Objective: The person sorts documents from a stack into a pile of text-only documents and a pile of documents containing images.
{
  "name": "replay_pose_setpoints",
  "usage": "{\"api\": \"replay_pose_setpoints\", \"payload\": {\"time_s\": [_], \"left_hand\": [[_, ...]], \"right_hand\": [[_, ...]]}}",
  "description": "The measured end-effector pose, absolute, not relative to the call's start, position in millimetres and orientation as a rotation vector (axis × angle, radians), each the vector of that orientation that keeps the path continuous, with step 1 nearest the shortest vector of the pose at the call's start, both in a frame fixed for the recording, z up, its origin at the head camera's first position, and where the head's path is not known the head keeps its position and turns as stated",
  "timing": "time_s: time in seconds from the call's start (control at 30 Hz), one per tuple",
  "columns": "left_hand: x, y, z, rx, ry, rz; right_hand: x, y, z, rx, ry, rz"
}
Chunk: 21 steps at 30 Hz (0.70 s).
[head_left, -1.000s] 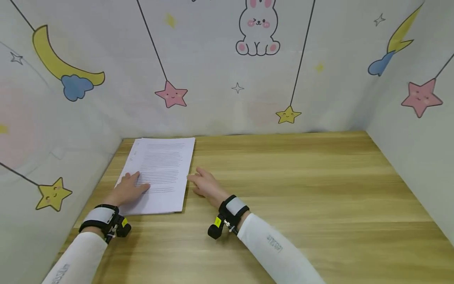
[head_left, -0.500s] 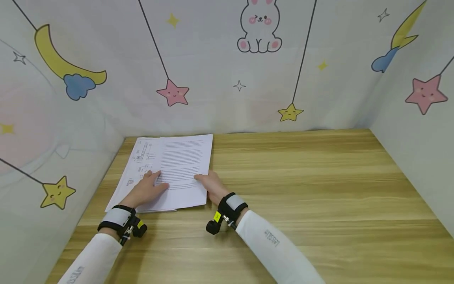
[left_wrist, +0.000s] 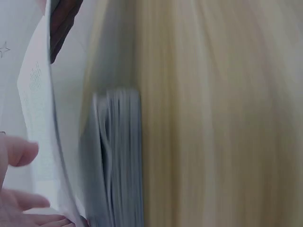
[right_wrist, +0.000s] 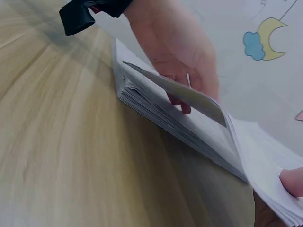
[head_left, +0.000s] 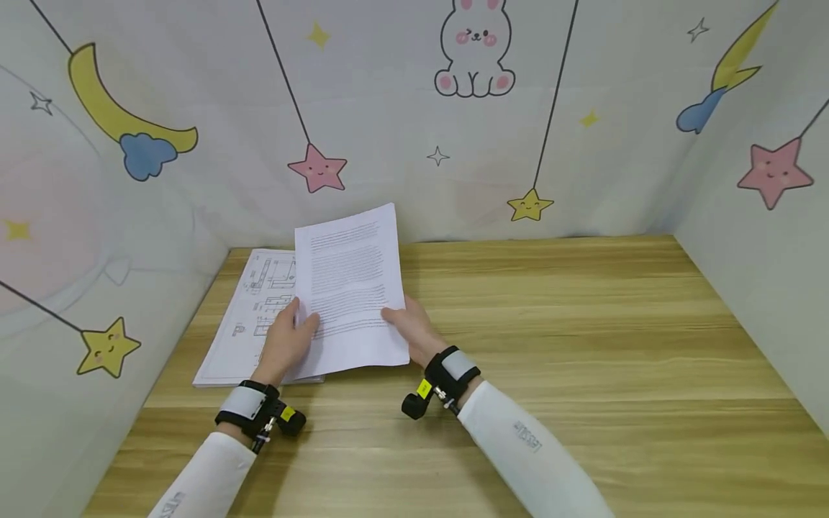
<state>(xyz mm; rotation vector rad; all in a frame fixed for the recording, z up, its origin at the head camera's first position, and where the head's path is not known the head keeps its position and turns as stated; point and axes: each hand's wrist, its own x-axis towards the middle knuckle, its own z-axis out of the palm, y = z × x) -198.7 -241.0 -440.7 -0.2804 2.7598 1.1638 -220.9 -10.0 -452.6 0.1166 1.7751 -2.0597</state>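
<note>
A thin sheaf of white paper sheets printed with black lines of text (head_left: 352, 277) tilts up between eleven and twelve o'clock from the person, partly over a thick stack of white paper sheets, its top one bearing line drawings (head_left: 227, 360), at about half past ten.

The bare right hand (head_left: 414, 327) pinches the sheaf's three o'clock edge, its thumb pressed on the printed face. The bare left hand (head_left: 285, 342) holds the nine o'clock edge: thumb and a finger are spread apart over the face, while other fingertips show beneath the sheets. How tightly they press cannot be told.

The sheaf should be light and floppy; its six o'clock edge already bows, so a one-handed hold would likely let it sag. Smooth paper may slide sheet over sheet, and a hard pinch could crease it. The best hold is probably at mid-height on both long sides, fingers flat underneath and thumbs on top.

The stack below looks heavier and stiffer, its layered sides slightly uneven, one sheet rippled. It lies on a flat tabletop with yellow-brown wood grain (head_left: 550, 345). Smooth white fabric sleeves (head_left: 537, 450) cover both forearms.
</note>
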Motion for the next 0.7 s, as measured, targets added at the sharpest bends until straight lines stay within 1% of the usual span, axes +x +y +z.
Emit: {"api": "replay_pose_setpoints", "payload": {"time_s": [0.1, 0.27, 0.43, 0.7], "left_hand": [[-197.8, -228.1, -437.0, -0.403, 2.679, 1.355], [-199.6, -204.5, -429.1, -0.406, 2.483, 1.643], [-200.9, -177.7, -425.5, -0.304, 2.377, 1.753], [-205.8, -129.4, -424.2, -0.005, 2.341, 1.808]], "right_hand": [[-218.9, 8.4, -444.3, 0.084, 1.788, -2.067], [-215.3, 44.3, -433.6, 0.054, 1.819, -2.094], [-209.8, 78.8, -430.3, 0.093, 1.976, -2.047], [-201.6, 124.8, -423.9, 0.17, 2.191, -1.972]]}}
